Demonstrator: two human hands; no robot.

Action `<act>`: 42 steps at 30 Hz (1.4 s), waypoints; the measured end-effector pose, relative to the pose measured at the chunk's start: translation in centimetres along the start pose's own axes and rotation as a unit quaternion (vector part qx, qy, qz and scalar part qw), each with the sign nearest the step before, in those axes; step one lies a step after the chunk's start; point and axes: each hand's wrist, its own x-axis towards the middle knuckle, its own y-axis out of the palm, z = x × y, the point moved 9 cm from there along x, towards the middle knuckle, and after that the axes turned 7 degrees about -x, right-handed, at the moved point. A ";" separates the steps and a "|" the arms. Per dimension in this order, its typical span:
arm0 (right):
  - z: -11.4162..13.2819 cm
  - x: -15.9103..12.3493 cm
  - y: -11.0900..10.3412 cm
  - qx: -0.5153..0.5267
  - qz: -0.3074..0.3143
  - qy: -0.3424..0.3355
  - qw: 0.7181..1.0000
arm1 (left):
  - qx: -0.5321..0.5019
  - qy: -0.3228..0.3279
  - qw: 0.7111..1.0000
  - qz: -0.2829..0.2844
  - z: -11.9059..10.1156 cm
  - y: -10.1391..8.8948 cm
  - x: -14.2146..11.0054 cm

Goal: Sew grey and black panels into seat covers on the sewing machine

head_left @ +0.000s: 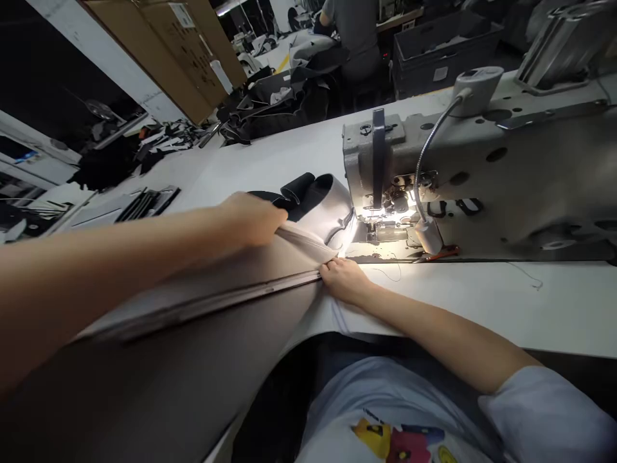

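Observation:
A long grey fabric piece (202,302) with a folded seam edge runs from the lower left up to the needle area of a grey sewing machine (482,173). My left hand (255,217) lies on top of the fabric with its fingers curled over the fold. My right hand (343,280) pinches the seam edge just in front of the lit presser foot (380,222). A bunched grey and black part of the fabric (318,199) sits to the left of the machine head.
The white table (530,302) carries the machine with its gooseneck lamp (427,235). Dark fabric piles (279,103), cardboard boxes (168,45) and a grey crate (443,51) stand at the back. Another person (354,32) sits far off.

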 end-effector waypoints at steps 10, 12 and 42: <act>-2.1 -2.9 0.4 -0.022 -0.007 -0.051 0.998 | 0.062 0.428 0.872 -0.230 -12.9 5.3 3.1; -2.1 -3.2 0.6 -0.061 -0.024 -0.066 0.996 | 0.029 0.429 0.871 -0.237 -12.6 7.3 3.3; -9.6 -4.7 0.3 -0.026 -0.133 -0.071 0.988 | -0.268 0.213 0.912 -0.227 -12.2 4.3 10.8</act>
